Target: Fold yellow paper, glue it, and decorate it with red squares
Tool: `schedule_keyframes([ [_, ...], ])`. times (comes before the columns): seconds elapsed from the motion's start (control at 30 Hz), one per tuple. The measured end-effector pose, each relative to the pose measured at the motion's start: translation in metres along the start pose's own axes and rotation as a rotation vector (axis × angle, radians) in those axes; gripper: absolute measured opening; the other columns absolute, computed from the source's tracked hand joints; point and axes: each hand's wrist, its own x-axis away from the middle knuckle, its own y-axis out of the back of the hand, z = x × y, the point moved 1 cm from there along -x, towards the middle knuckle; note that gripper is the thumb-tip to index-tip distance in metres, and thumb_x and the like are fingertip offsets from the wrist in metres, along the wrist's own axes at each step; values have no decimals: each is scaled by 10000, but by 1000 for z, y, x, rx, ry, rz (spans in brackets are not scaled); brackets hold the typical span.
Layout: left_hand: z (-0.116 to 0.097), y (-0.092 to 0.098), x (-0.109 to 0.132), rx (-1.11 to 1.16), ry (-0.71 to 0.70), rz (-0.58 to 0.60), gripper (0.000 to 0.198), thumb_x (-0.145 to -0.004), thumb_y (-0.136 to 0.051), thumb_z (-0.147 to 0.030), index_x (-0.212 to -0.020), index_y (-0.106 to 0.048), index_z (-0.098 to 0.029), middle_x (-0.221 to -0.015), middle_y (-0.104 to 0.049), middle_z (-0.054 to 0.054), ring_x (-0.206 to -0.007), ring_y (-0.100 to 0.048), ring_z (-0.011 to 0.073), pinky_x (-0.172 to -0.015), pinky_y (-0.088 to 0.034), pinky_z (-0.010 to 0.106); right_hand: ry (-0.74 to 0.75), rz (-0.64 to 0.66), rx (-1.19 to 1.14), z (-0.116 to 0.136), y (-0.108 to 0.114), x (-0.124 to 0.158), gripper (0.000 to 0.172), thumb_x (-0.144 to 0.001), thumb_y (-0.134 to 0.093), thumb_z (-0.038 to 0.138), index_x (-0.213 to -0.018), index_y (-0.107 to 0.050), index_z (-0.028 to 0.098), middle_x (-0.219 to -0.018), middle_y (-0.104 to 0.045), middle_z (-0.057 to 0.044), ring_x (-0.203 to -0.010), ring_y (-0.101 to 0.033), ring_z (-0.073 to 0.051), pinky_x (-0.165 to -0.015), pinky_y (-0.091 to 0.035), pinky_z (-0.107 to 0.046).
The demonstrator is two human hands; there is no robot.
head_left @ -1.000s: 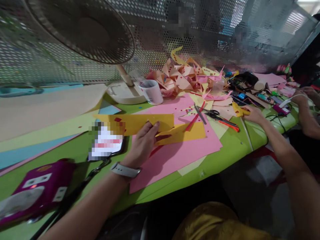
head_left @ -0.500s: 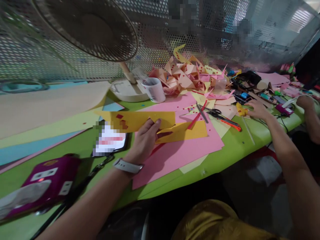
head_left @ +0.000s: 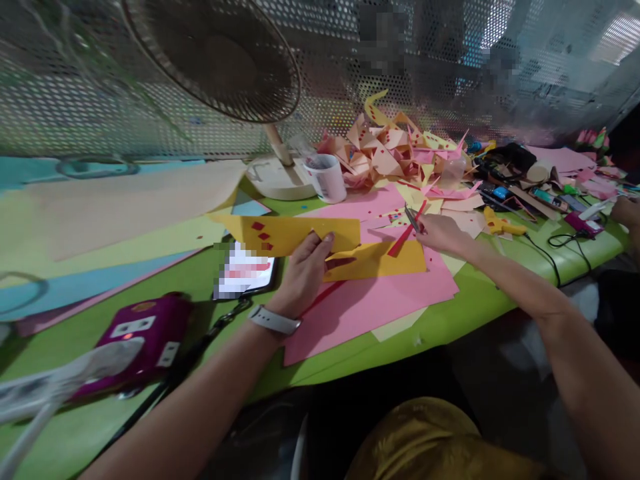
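My left hand (head_left: 305, 267) is closed on a yellow paper strip (head_left: 345, 233) that carries red diamond shapes near its left end. Another yellow paper piece (head_left: 370, 261) lies under and right of these fingers, on a large pink sheet (head_left: 400, 297). My right hand (head_left: 443, 235) is closed over the handle end of the scissors (head_left: 412, 217), whose blades point up and left. Beside the blades, a narrow red paper strip (head_left: 400, 243) crosses the yellow piece. A yellow glue gun (head_left: 503, 223) rests on the table right of my right hand.
Folded peach and pink paper (head_left: 380, 150) is heaped at the back. A white cup (head_left: 327, 179) stands by the fan (head_left: 280, 175). A phone (head_left: 247, 270), a purple power socket (head_left: 145, 340) and layered coloured sheets (head_left: 125, 207) are on the left. Cords trail on the right.
My right hand has left the glue gun and moved left onto the scissors. My left hand still grips the yellow strip. The view has shifted slightly left.
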Motion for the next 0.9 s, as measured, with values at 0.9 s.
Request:
schedule_keyframes([
  [0.9,1,-2,-2,8,8,20,301,-813,-721,-455,-889,-617,-183,-1056,-718,76,-1035,-716,271,-813,-650,395,-93,-352,-1083,-6,33,-13,223,-804,-741,350,-725,-637,169,-542,-607,31,-433,-544,-87,-415,-404,-192],
])
